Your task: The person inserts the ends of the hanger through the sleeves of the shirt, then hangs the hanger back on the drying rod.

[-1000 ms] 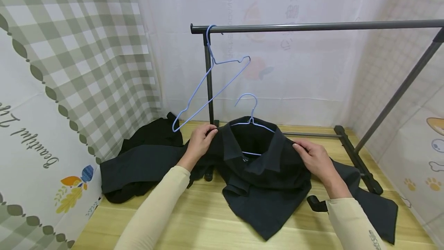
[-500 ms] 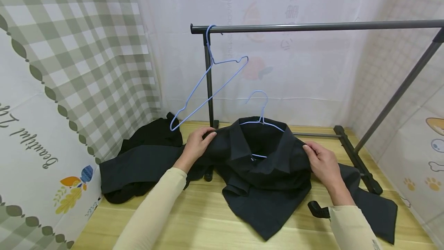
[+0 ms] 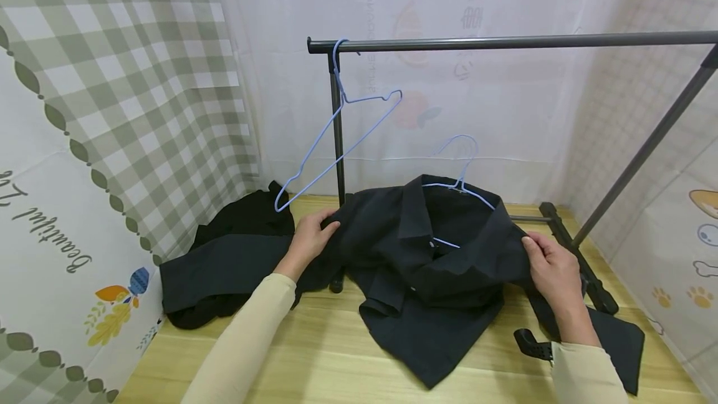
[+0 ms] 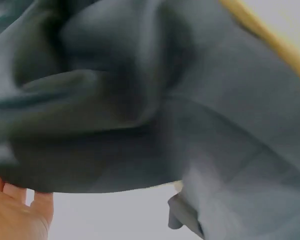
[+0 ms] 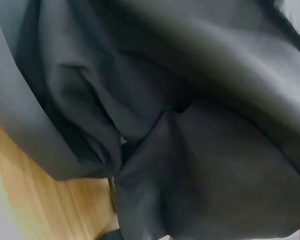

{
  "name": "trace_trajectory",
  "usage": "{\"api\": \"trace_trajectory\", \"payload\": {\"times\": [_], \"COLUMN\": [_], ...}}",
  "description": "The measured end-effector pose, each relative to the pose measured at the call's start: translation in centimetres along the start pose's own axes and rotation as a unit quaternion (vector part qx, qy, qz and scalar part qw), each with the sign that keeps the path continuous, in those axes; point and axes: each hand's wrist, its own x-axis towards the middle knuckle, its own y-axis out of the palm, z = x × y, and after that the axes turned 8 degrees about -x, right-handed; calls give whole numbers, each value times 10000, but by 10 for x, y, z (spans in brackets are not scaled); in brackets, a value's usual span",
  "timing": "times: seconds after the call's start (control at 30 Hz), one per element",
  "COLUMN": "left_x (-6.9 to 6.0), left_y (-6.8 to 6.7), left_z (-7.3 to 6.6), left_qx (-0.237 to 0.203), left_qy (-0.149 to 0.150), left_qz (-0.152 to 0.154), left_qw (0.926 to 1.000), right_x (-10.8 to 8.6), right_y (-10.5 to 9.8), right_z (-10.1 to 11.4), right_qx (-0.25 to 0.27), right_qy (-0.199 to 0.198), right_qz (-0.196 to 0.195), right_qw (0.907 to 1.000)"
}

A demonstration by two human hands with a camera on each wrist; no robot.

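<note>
A black collared shirt point(image 3: 370, 229) lies partly raised between my hands, its collar spread open. Inside the neck sits a blue wire hanger point(image 3: 461, 183), its hook standing up above the collar and a bit of its lower bar showing in the opening. My left hand point(image 3: 307, 243) pinches the cloth on the left shoulder side, thumb on top. On the other shoulder, my right hand point(image 3: 558, 274) grips the edge of the cloth. Dark folds of the shirt point(image 4: 90, 120) fill most of the left wrist view. The hanger's arms are hidden under the fabric.
A second blue hanger point(image 3: 343, 100) hangs bare at the left end of a dark metal rack rail point(image 3: 482, 44). More black clothing point(image 3: 247, 217) is heaped at the left on the wooden tabletop point(image 3: 331, 354). The rack's foot point(image 3: 578, 260) stands at the right.
The collar and the hanger in it have shifted to the right. My right hand has moved right with the shirt's shoulder, while my left hand has slid slightly left and down.
</note>
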Motion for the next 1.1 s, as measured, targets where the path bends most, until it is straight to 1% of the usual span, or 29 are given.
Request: {"api": "trace_trajectory", "payload": {"times": [0.13,0.23,0.3,0.43,0.53,0.7,0.83,0.9,1.0,1.1], "left_x": [-3,-4,-5,-8,-9,-11,-13,-13,-13,-12], "left_y": [-2,-3,-3,-5,-7,-11,-14,-16,-19,-21], "left_z": [5,9,12,16,20,25,29,30,31,32], "left_qx": [177,329,476,881,1177,1623,1877,1937,1991,2052], "left_qy": [-136,-289,-357,-423,-446,-499,-533,-541,-579,-612], "left_qz": [-77,-91,-114,-228,-316,-391,-455,-528,-675,-843], "left_qw": [9997,9990,9982,9950,9915,9847,9797,9781,9759,9732], "right_x": [-1,-1,-2,-4,-4,-2,-1,0,0,1], "right_y": [-8,-11,-12,-12,-13,-17,-22,-24,-27,-28], "right_z": [-6,-10,-11,-10,-8,-7,-7,-9,-11,-12], "right_qx": [-36,42,78,27,9,38,76,69,96,285], "right_qy": [684,1027,1177,1366,1521,1886,2088,2171,2375,2556], "right_qz": [85,139,94,-166,-317,-425,-688,-928,-1281,-1599], "right_qw": [9976,9946,9930,9905,9879,9811,9755,9717,9629,9530]}}
